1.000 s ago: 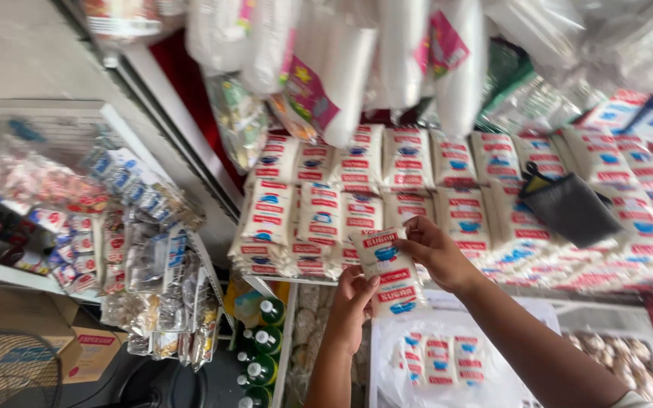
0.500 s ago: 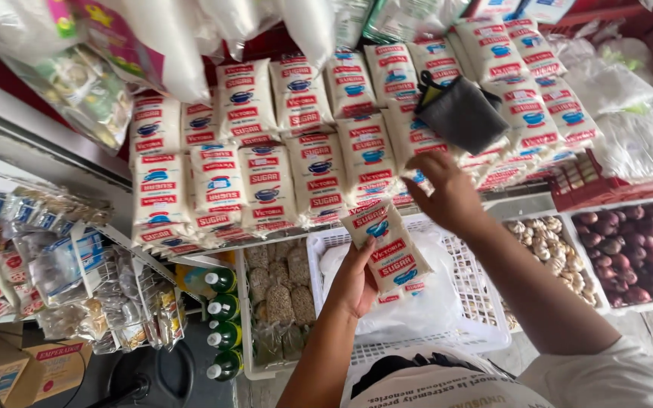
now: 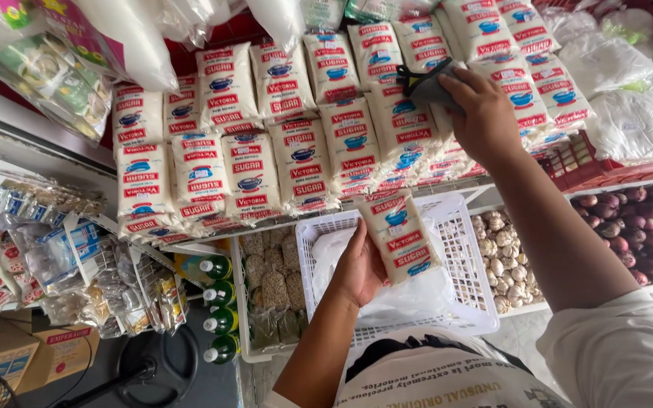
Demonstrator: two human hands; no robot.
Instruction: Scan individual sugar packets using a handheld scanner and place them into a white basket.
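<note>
Packet: a small clear plastic packet of white sugar with red and blue label lies flat in the left hand, above the white slotted plastic basket.
Left fingers: curled behind the packet's left edge, pinching it against the palm.
Right hand: far right, fingers pressed on a dark grey cloth against the stacked sugar packets.
Doing it well: support the packet from beneath and grip gently so the thin film stays whole.
Nearby: garlic bulbs right, green bottles left.

Right hand has risen to the dark cloth; left hand now holds the sugar packet alone
</note>
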